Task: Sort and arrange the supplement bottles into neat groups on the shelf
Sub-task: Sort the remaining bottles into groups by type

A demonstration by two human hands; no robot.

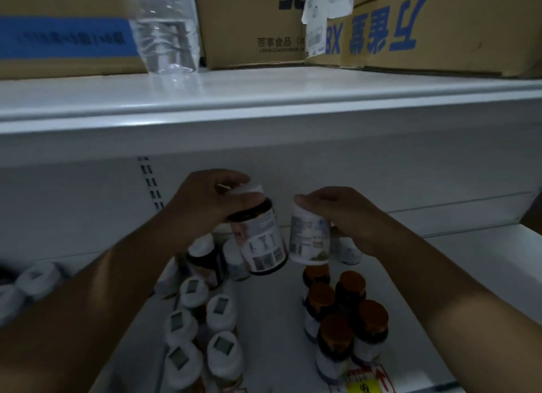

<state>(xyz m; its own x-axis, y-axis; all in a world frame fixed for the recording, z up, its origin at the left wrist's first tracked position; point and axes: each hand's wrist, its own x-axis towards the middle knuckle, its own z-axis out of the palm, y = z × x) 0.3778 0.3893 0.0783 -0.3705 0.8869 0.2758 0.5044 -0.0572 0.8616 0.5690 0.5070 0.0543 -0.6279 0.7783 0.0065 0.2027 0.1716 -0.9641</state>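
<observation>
My left hand (pixel 209 197) grips the white cap of a dark brown supplement bottle (pixel 261 240), held tilted above the lower shelf (pixel 272 313). My right hand (pixel 343 213) holds a white supplement bottle (pixel 308 237) by its top, close beside the dark one. Below, a group of white-capped bottles (pixel 202 319) stands left of centre. Several orange-capped brown bottles (pixel 343 310) stand in a cluster on the right. A few more bottles (pixel 223 257) stand farther back, partly hidden behind the held ones.
The upper shelf (pixel 264 99) carries cardboard boxes (pixel 252 26) and a clear plastic water bottle (pixel 167 31). More white caps (pixel 32 278) sit at the far left. A red and yellow price tag (pixel 366 381) marks the shelf's front edge.
</observation>
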